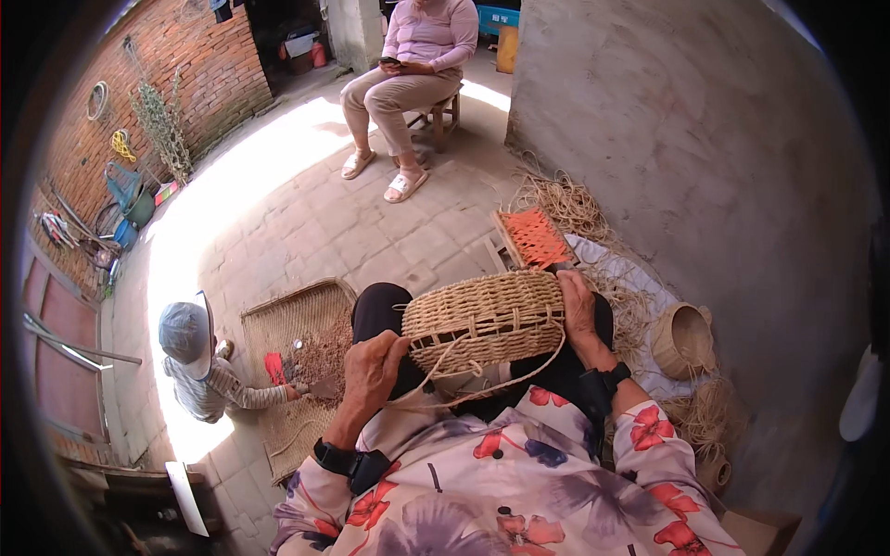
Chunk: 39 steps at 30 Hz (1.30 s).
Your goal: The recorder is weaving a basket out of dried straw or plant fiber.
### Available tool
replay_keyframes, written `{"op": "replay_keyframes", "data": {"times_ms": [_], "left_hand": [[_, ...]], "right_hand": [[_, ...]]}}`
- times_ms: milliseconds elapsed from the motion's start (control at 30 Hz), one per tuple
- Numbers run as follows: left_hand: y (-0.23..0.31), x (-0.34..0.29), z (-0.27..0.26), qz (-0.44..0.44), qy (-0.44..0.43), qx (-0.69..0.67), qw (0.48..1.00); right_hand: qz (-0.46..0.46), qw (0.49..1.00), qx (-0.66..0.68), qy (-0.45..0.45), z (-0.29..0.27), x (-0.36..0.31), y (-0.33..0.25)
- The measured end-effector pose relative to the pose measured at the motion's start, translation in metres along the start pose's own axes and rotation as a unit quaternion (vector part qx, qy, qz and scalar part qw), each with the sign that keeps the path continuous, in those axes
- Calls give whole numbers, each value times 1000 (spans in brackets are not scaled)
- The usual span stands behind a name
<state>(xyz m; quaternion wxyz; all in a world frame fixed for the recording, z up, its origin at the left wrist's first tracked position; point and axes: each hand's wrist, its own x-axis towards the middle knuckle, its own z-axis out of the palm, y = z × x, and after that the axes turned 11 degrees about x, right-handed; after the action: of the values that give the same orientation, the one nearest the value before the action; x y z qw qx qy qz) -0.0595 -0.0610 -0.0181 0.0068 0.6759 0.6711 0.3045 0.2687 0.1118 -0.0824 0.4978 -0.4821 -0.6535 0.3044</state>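
Note:
A woven straw basket (487,310) lies tilted across my lap, its side turned up and a band of open gaps running along it. My left hand (375,363) is closed at the basket's left end, fingers curled by the rim. At the other end my right hand (578,310) grips the basket's edge, thumb on the near side. A loose straw cord (519,378) loops from the basket's right side down across its front toward my left hand. Part of the basket's underside is hidden against my legs.
A small person in a cap (185,332) reaches into a woven tray (269,412) of brown bits at left. Another person (408,83) sits ahead. On the right are an orange-topped stool (535,238), straw bundles (565,206), a small round basket (684,339) and a grey wall (705,157).

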Motion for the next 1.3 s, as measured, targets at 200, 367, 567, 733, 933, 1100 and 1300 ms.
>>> {"op": "replay_keyframes", "data": {"times_ms": [200,367,567,733,933,1100,1300], "left_hand": [[17,2,-17,-128,-52,-565,814],[17,11,-55,-126,-281,-605,734],[19,6,-66,120,-234,22,965],[1,-2,-52,-79,-332,-239,909],[8,0,-20,-44,-118,-171,977],[42,14,-2,29,-88,-98,991],[27,18,-1,49,-67,-96,992]], "right_hand": [[10,998,-19,53,-29,-27,-61],[217,958,64,-174,-42,-58,-70],[28,993,-68,-90,-52,-46,-69],[-20,925,-354,138,-197,15,1],[116,822,-541,134,-321,28,36],[34,923,-383,35,-208,2,29],[21,966,-258,-29,-114,-14,-5]]}}
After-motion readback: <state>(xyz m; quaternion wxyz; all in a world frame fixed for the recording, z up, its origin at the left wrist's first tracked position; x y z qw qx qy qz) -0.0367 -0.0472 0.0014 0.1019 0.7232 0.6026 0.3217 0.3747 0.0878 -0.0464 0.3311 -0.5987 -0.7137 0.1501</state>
